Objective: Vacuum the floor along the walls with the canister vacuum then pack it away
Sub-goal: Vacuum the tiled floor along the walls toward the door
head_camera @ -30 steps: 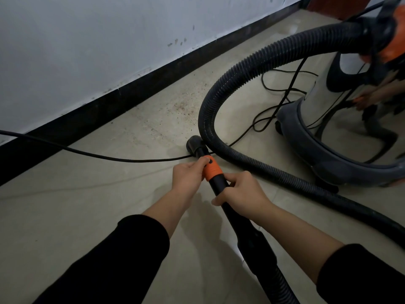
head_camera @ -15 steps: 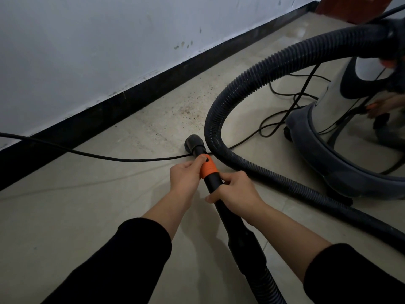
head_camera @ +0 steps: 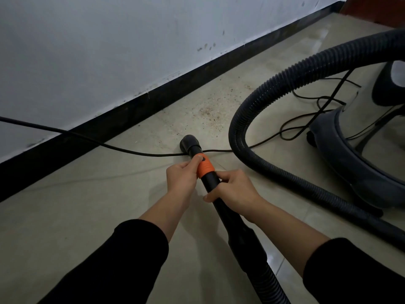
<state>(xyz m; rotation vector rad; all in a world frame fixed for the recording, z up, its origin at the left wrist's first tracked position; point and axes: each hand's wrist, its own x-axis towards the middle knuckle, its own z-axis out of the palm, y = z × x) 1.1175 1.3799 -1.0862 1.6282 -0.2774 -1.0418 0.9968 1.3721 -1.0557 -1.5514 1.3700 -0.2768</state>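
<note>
Vacuum wand [head_camera: 237, 231], smooth blk tube, orange collar [head_camera: 205, 169], left hand [head_camera: 182, 178], right hand [head_camera: 235, 189] curled round.

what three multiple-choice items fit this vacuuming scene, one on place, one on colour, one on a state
1. Where is the nozzle tip? A on the canister; B on the floor just past the power cord; C touching the wall
2. What colour is the collar on the wand? A orange; B green; C white
3. How are the hands? A both free; B only one grips; C both grip the wand

Answers: B, the tip lies beyond the cord, short of the baseboard; A, an orange band circles the wand; C, the left hand holds at the collar, the right hand the black tube.
</note>
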